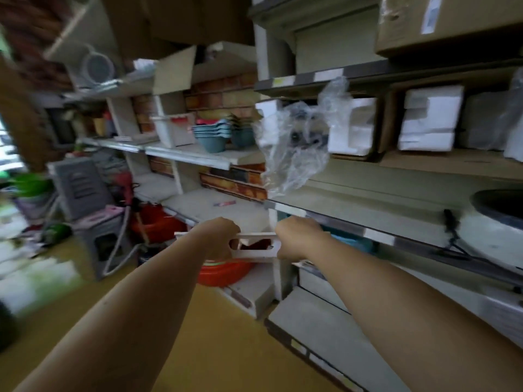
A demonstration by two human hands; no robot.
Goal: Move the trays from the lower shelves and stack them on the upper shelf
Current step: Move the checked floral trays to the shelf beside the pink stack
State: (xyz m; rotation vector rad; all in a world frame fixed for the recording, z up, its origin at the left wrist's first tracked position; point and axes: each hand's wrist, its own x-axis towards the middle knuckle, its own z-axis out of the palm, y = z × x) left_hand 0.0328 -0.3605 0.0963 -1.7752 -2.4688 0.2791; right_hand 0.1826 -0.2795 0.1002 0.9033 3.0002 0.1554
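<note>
A white tray (256,247) with a slotted handle hangs between my two hands, just in front of the shelving. My left hand (219,239) grips its left end with curled fingers. My right hand (297,240) grips its right end. Directly below the tray sit red basins (223,274) on a low shelf. Behind and above the tray is a bare pale shelf (215,205) with a small pink item on it. The view is blurred by motion.
Stacked blue-grey bowls (212,135) and a white bin (175,130) stand on a higher shelf. Crumpled clear plastic (294,142) hangs off the right-hand shelf beside white foam blocks (430,117). A grey stool (99,233) and clutter stand on the yellow floor at left.
</note>
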